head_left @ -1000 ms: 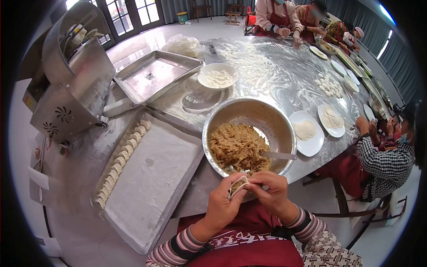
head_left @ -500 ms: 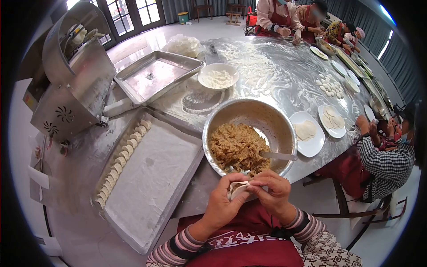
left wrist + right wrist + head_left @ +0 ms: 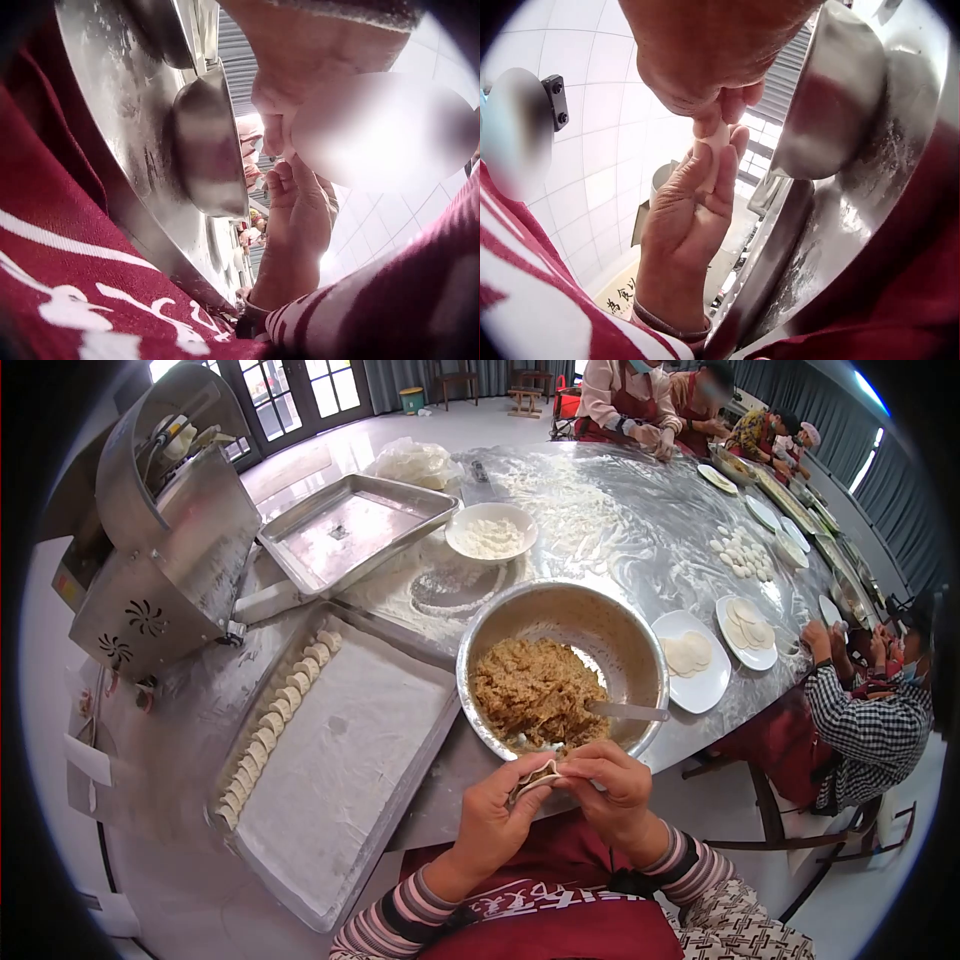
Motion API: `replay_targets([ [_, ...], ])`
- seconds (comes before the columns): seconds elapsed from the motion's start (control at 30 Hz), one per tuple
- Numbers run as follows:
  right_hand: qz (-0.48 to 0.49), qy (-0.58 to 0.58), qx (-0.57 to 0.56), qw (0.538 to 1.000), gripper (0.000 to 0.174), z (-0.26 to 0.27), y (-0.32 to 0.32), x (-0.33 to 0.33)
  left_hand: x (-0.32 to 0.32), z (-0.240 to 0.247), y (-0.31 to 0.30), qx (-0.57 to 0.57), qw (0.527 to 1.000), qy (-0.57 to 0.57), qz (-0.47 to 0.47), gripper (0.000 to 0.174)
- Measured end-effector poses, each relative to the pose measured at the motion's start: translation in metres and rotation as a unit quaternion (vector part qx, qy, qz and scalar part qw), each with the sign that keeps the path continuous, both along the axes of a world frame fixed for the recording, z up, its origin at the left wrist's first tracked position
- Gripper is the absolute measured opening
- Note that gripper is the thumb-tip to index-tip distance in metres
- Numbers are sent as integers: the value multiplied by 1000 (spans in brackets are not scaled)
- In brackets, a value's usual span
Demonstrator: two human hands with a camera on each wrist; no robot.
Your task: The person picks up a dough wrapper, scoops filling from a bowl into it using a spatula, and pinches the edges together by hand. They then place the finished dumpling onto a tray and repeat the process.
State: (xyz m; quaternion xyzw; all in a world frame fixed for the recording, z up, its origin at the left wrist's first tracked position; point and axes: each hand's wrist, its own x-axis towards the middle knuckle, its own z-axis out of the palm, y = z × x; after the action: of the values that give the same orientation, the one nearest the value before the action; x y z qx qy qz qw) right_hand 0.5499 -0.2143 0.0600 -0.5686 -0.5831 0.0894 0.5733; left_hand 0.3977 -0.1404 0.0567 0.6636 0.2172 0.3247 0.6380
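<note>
A dumpling, its pale wrapper folded over brown filling, is between both hands at the near rim of the steel bowl. My left hand grips its left side with thumb and fingers. At its right end, my right hand pinches the wrapper edge. The right wrist view shows the pale dumpling with fingers of both hands around it. Brown minced filling lies in the bowl, where a flat metal handle sticks out of it.
To the left, a floured tray carries a row of finished dumplings. Plates of round wrappers stand right of the bowl. Beyond are a flour bowl, an upper tray and a steel machine. Other people work around the table.
The wrapper's opening has turned and narrowed between the fingers, its edges drawn closer together. My right fingers have shifted slightly along the edge; both hands stay by the bowl.
</note>
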Motion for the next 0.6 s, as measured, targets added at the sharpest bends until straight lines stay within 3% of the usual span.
replay_targets([
  [0.13, -3, 10, -13, 1000, 26, 6, -2, -1, -4, 4, 5, 18, 999, -1, -28, 35],
  [0.2, 8, -8, -4, 1000, 24, 3, -2, 2, -5, 8, 9, 131, 990, 35, -47, 36],
  [0.23, 19, -27, 6, 999, 22, 2, -1, 4, -5, 6, 8, 130, 990, 36, -47, 36],
  [0.3, 11, -29, 25, 999, 22, 0, -1, 3, -2, 1, 3, -10, 999, -5, -32, 37],
  [0.4, -12, -21, 49, 999, 21, -1, 0, -1, 3, -2, -3, -97, 991, -85, 22, 36],
  [0.53, -29, 57, 2, 998, 18, 7, 1, -8, 3, -1, -4, -122, 988, -96, 28, 34],
  [0.6, -10, 57, -10, 998, 22, 3, 0, -5, 3, -1, -4, -75, 995, -58, 42, 34],
])
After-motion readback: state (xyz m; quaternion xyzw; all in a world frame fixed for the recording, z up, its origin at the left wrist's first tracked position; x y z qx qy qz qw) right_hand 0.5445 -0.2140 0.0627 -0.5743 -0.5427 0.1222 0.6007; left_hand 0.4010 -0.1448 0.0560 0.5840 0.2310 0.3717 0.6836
